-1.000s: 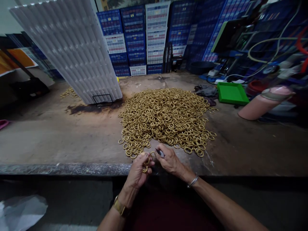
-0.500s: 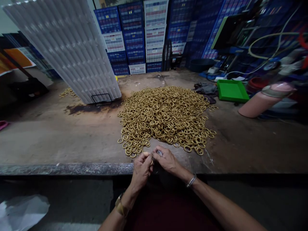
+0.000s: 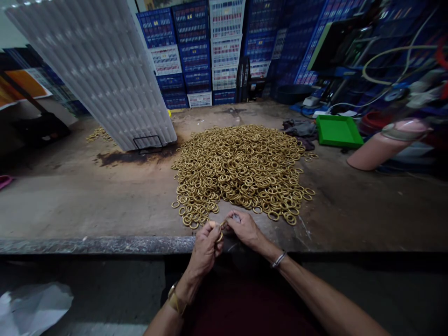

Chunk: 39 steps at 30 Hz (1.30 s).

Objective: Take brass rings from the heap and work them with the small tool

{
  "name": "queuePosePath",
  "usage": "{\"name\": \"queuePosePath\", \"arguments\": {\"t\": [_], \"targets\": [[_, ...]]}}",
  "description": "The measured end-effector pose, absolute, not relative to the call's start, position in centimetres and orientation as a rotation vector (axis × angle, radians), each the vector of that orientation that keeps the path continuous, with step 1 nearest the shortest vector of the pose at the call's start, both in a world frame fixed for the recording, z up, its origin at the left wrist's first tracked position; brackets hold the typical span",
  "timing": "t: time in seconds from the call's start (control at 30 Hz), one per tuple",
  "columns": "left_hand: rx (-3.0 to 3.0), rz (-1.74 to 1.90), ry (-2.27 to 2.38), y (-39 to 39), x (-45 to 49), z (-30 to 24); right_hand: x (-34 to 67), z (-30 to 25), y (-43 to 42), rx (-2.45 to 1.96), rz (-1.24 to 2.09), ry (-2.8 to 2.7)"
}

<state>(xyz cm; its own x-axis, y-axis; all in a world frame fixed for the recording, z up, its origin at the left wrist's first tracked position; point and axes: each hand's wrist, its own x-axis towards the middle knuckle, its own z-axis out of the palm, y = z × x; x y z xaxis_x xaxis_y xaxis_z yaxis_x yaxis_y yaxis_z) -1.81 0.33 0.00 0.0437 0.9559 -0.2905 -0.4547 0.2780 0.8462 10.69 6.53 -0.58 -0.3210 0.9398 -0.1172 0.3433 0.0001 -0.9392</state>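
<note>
My left hand (image 3: pixel 206 245) is closed just over the table's front edge, with a gold-coloured ring (image 3: pixel 220 237) pinched between thumb and fingers. Close against it, my right hand (image 3: pixel 245 229) is pinched too. A small gold-coloured bit shows between the two sets of fingertips; I cannot tell whether it is a second ring or part of the first. A grey patch shows inside the right hand's curled fingers, too small to make out. Beyond both hands spreads a large heap of gold-coloured rings (image 3: pixel 241 168), with a few loose ones along its near edge.
A tall stack of ribbed translucent sheets (image 3: pixel 94 70) leans on a black wire stand (image 3: pixel 149 142) at the left. To the right are a green tray (image 3: pixel 339 132), a dark cloth (image 3: pixel 299 128) and a tilted pink bottle (image 3: pixel 380 147). Blue and white crates (image 3: pixel 227 51) rise behind the wooden table (image 3: pixel 87 200).
My right hand has drawn slightly away from the left, so the gold-coloured bit between the fingertips shows more. The left hand barely moves and keeps its ring.
</note>
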Motion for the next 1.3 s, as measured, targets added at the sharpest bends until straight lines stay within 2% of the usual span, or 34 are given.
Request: {"name": "queuePosePath", "arguments": {"t": [0.13, 0.27, 0.9, 1.13, 1.3], "targets": [[0.678, 1.227, 1.000, 0.4, -1.8, 0.0, 11.3, -1.2, 5.9, -1.249, 0.981, -2.080], [0.736, 1.239, 1.048, 0.4, -1.9, -0.4, 11.5, -1.6, 5.2, -1.187, 0.797, -2.309], [0.875, 1.192, 1.187, -0.1, -2.1, -0.1, 11.4, -0.8, 5.3, -1.339, 0.736, -2.438], [0.807, 0.908, 0.969, -2.6, -2.0, 0.7, 10.5, -0.3, 7.6, -1.384, 0.669, -2.449], [0.768, 0.599, 1.013, -4.6, -3.1, -2.8, 8.0, -0.7, 9.2, -1.497, 0.510, -2.303]]}}
